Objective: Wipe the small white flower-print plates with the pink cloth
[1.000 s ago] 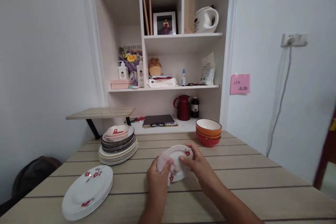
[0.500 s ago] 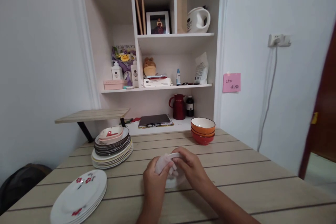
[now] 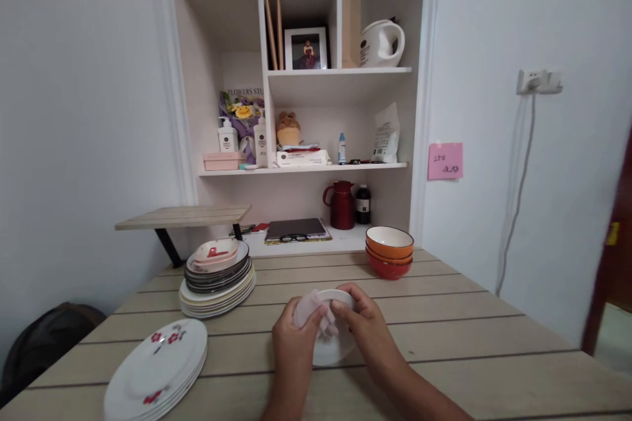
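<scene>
Between my hands is a small white plate (image 3: 334, 350), tipped up with its inner face toward me. My right hand (image 3: 369, 327) grips its upper right rim, the thumb pressing on the inner side. A pale, thin cloth (image 3: 307, 308) is bunched in my left hand (image 3: 292, 335), its fingers closed round it, and a fold of it lies against the plate's face. Part of the plate's left side is covered by the cloth and fingers. Whether my left fingers also touch the plate, I cannot tell.
On the wooden table (image 3: 444, 322), flower-patterned white plates (image 3: 162, 368) are stacked front left. Behind them stands a taller plate stack (image 3: 217, 283) topped with small pink dishes (image 3: 216, 253). Orange and red bowls (image 3: 390, 253) are nested at back right. A shelf unit (image 3: 340, 71) rises behind.
The white plate has turned so more of its inner face shows. My right hand has shifted slightly right along with it. The whole view has moved a little.
</scene>
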Demonstrator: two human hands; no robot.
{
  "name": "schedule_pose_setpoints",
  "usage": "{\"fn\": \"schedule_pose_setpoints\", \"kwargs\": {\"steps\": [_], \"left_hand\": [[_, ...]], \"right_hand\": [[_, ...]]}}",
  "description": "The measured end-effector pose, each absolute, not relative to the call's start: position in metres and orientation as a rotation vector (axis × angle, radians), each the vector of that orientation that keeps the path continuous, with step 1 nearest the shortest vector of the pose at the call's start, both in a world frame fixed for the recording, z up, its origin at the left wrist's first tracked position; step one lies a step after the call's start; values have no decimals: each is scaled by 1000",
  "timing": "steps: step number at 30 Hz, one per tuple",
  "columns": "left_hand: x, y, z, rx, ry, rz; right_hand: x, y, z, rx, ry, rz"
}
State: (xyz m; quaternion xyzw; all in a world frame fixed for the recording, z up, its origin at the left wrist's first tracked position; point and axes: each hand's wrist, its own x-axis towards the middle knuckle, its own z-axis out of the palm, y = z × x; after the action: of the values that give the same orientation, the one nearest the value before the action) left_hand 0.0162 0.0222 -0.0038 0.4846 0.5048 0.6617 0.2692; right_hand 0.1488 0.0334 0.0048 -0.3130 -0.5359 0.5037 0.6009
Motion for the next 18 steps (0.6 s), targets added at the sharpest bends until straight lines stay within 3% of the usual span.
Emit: {"fn": "schedule_pose_setpoints", "kwargs": {"steps": [8,18], "left_hand": [[14,23,-8,1134,1316,1792],[19,23,-8,958,1176,1702]], "right_hand": [[149,38,0,-685,-1110,1206],[138,33,0,-461,-647,1592]]}}
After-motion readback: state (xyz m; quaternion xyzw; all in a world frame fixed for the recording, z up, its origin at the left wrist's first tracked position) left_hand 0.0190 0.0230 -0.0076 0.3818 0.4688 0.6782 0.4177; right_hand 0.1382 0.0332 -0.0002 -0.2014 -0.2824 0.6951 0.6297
